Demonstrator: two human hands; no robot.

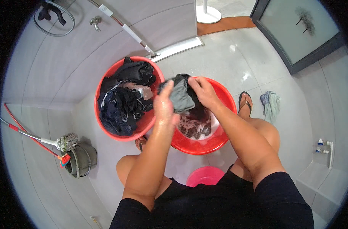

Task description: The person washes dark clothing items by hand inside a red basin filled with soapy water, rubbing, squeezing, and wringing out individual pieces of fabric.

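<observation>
Grey tiled floor (242, 49) stretches beneath and around the hands of a person bent over laundry, with a framed glass door (300, 28) well beyond them to the right. A red tub (98, 89), heaped with dark clothes (120, 110) in black and navy, stands just left of the left hand. A second, brighter tub (189, 148) sits directly beneath both hands, with dark wet cloth (195, 128) and pale suds inside. Farther left, on the body's side of the hands, a mop leans by a grey bucket (91, 154). A pink basin (205, 172), partly hidden by black clothing, lies between the hands and the body.

At center, a black-and-grey garment (181, 98) hangs between the hands above the second tub, bunched and creased, its smooth grey panel facing up against darker folds. Whether it joins the cloth below cannot be told. The left hand (164, 108), wet and slightly blurred, grips its left edge; the right hand (203, 91) closes its fingers on the upper right edge. Well to the right of both, a crumpled pale green cloth (272, 107) lies near a sandaled foot (245, 103).
</observation>
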